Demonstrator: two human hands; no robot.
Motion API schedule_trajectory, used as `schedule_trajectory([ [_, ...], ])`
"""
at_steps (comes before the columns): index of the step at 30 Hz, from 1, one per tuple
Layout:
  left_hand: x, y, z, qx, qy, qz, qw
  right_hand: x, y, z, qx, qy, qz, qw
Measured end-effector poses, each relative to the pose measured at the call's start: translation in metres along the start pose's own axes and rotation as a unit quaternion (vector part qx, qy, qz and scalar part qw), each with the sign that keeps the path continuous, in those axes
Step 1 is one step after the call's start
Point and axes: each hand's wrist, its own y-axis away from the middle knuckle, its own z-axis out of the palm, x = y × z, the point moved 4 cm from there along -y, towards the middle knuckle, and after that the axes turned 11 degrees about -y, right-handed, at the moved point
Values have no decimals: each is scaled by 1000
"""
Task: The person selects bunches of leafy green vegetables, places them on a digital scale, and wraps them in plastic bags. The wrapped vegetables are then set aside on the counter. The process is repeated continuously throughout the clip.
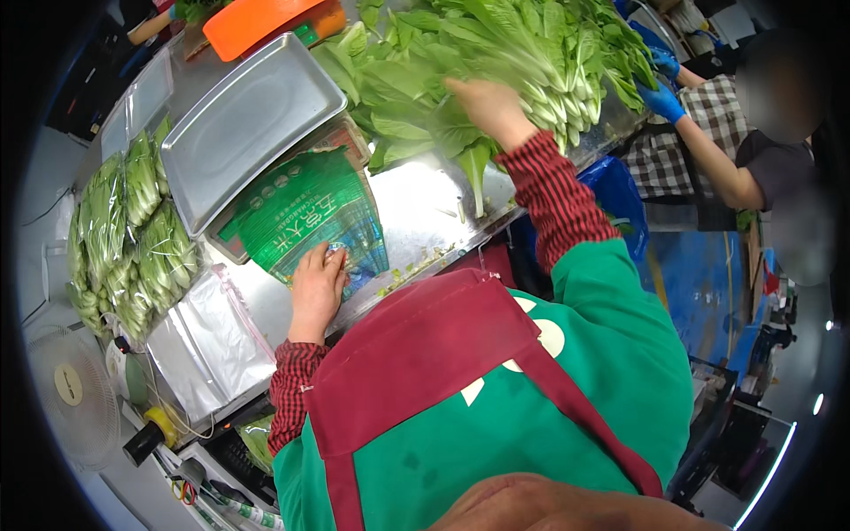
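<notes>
My left hand point(317, 285) rests on the near end of a green printed plastic rice sack point(299, 206). Its fingers are bent, and whether they pinch the plastic is unclear. Over loose leafy greens point(405, 83) reaches my right hand point(490, 109), blurred, with its fingertips among the leaves; I cannot make out whether they grip one. Just below it, a single leafy stalk point(475, 176) hangs with its pale end close to the metal table point(425, 206). A thick pile of greens with white stems point(564, 99) lies beyond my right hand.
A metal tray point(255, 123) sits beyond the sack, near an orange plastic container point(255, 26). Bagged greens point(129, 232) and clear plastic bags point(209, 348) lie at left, by a fan point(70, 391). Across the pile, a co-worker's blue-gloved hand point(661, 101) touches leaves. A blue bag point(614, 199) hangs below the edge.
</notes>
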Motion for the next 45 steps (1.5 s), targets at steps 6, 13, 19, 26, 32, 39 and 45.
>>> schedule_trajectory([
  [6, 1, 11, 2, -48, 23, -126, 991, 13, 35, -90, 175, -136, 59, 973],
  [13, -2, -1, 22, -42, 72, -197, 977, 105, 241, -152, -212, 205, 453, 841],
  [19, 14, -49, 31, -12, 124, -164, 979, 79, 124, -6, 41, -51, 157, 985],
  [26, 35, -69, 3, -66, 428, -157, 888, 48, 80, 8, -48, -139, 330, 933],
  [32, 95, -147, 80, -85, 864, -217, 447, -66, 68, 3, -209, -350, 134, 903],
  [39, 89, -121, 32, -118, 828, -239, 493, 87, 19, -18, -121, 235, 222, 938],
  [45, -6, -49, 47, 60, 622, -323, 711, 110, 2, -5, -114, 165, 221, 954],
])
